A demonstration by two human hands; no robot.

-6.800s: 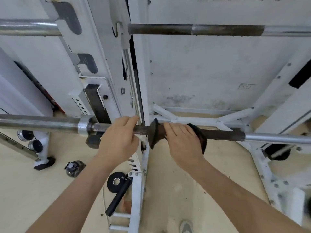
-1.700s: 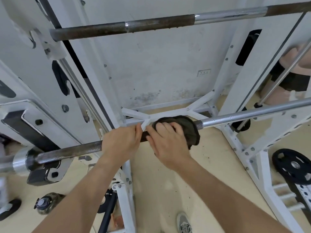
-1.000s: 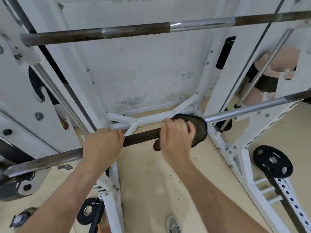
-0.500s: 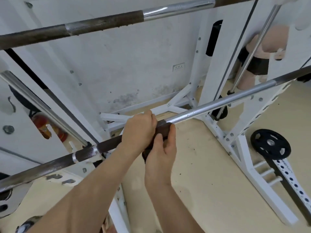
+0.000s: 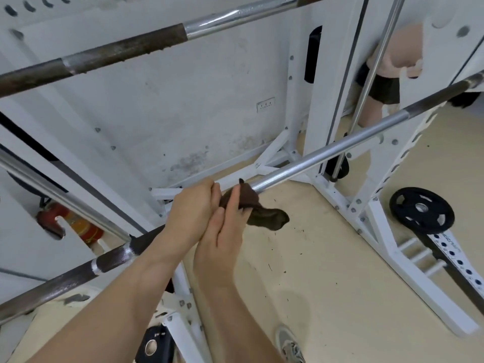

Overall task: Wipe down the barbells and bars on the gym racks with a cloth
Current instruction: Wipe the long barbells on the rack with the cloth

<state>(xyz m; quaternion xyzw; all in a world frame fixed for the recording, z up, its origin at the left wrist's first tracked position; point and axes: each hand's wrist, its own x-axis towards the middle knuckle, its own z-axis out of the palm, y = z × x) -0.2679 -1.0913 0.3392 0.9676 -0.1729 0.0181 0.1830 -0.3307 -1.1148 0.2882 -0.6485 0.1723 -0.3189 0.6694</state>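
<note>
Right beside the left hand (image 5: 192, 210), which is wrapped tight around the barbell (image 5: 314, 161), the right hand (image 5: 222, 231) has its fingers curled onto a dark cloth (image 5: 262, 216) bunched on the bar. One end of the cloth flops loose just past the right hand. Another rusty bar (image 5: 117, 48) runs above both hands.

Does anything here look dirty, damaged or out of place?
Yes. The upper bar and the lower barbell both have dark, rusty-looking stretches beside shiny ones. Dark flecks dot the floor under the cloth, and the wall is stained near its base.
</note>
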